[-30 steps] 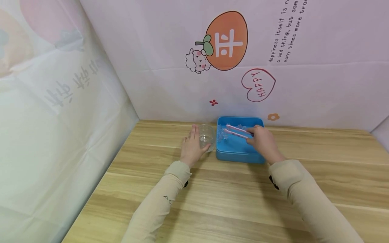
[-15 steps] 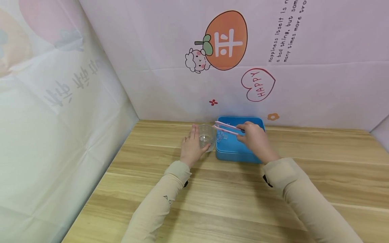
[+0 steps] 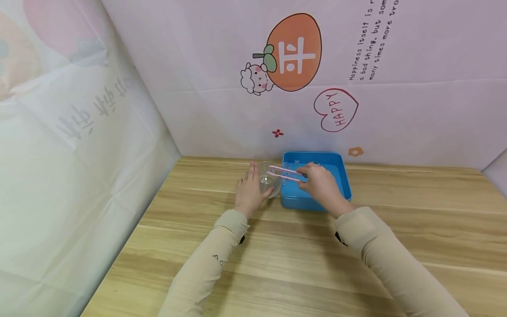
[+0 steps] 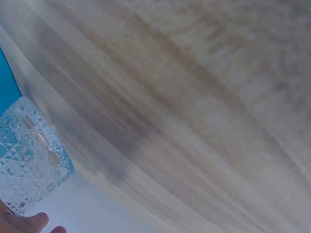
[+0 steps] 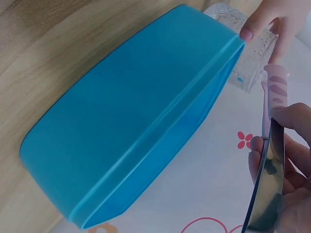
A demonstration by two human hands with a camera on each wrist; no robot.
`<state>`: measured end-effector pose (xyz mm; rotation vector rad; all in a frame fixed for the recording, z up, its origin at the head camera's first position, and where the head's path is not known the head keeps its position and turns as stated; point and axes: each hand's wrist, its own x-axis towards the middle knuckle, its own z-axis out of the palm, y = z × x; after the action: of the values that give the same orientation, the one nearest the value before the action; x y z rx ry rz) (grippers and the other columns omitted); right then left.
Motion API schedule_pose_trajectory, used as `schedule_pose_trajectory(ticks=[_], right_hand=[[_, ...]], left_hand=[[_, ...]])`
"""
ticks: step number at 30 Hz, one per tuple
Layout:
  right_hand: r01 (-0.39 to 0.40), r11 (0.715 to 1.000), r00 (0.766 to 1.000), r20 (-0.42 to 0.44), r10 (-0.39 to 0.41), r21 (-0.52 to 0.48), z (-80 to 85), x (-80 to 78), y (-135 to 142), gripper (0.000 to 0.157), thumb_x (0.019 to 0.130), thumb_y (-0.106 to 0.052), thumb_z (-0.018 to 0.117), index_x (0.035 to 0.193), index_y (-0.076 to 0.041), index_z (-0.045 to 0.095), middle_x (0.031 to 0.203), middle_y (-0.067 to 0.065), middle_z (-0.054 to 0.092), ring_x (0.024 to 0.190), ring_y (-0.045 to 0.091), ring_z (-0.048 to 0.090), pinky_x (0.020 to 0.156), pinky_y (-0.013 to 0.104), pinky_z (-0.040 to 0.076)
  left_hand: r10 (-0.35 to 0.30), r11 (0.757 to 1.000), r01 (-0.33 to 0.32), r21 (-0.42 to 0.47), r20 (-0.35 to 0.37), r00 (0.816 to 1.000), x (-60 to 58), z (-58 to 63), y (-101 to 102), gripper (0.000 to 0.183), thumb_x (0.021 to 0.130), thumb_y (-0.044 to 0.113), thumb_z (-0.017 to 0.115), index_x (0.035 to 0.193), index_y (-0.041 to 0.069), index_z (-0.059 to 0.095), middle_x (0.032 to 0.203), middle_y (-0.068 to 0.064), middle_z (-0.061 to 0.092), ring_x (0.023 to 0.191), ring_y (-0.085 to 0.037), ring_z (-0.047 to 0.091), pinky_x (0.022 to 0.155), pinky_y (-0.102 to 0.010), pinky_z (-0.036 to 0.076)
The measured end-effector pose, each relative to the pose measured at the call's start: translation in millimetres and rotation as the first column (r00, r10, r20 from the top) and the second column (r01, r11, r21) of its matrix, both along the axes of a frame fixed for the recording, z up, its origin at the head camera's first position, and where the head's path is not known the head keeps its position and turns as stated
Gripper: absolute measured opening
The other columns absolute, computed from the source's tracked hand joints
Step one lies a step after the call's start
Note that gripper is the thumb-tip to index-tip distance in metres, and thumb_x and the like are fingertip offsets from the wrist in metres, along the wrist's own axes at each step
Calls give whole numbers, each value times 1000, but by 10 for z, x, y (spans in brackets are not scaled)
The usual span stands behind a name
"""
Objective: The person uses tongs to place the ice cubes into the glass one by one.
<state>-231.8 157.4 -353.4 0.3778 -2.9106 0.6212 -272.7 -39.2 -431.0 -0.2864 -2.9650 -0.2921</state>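
My left hand (image 3: 249, 193) holds a clear glass cup (image 3: 267, 179), fingers along its far left side and thumb at its front. The cup's cut, faceted wall (image 4: 29, 155) shows in the left wrist view. My right hand (image 3: 320, 182) grips tongs (image 3: 287, 172) with a metal body and pale pink tips, as the right wrist view shows. The tips (image 5: 277, 80) are over the cup's mouth, apart from each other; whether anything lies between them I cannot tell. Right beside the cup stands a blue box (image 3: 310, 203), with small clear pieces (image 3: 286, 175) at its left side, partly behind the tongs.
A wooden table (image 3: 277, 264) carries the cup and box near its back edge. Behind them rises a white printed cloth (image 3: 222, 119), close to the box. Another cloth (image 3: 99, 176) hangs along the left side.
My right hand has moved left with the tongs, from above the box's clear pieces to over the cup. My left hand and the cup have stayed in place.
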Motion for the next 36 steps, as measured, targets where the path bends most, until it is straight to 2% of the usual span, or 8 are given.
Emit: schedule_pose_trajectory(ticks=[11,17,24,36], right_hand=[[7,1000,1000,17,-7,15,-31,4,-15,35,84,-10,69,117,1,65,108,19,67,102,34,64,82,45,56],[5,1000,1000,28,-6,14,-38,9,-27,36,84,-10,70,118,1,65,107,19,67,97,32,66,80,44,57],[-5,1000,1000,3,5,2,-51,8,-18,37,82,-10,71,116,2,65,102,18,67,89,29,65,74,41,58],[35,999,999,-15,-36,-38,-15,-11,46,39,83,-10,70,119,3,63,109,23,64,92,33,65,76,43,57]], left_hand=[[-3,1000,2,20,6,1000,9,10,-1,92,88,58,54,152,5,14,160,-10,16,139,-27,38,112,-46,35],[-4,1000,4,18,4,1000,9,4,-6,93,87,58,54,152,5,14,160,-10,15,139,-27,38,111,-45,36],[-8,1000,8,10,-6,1000,8,-1,-9,92,88,58,54,152,5,14,160,-10,16,140,-26,36,111,-45,36],[-5,1000,5,4,4,1000,6,6,1,93,88,58,54,152,5,13,160,-9,15,137,-27,41,111,-45,36]])
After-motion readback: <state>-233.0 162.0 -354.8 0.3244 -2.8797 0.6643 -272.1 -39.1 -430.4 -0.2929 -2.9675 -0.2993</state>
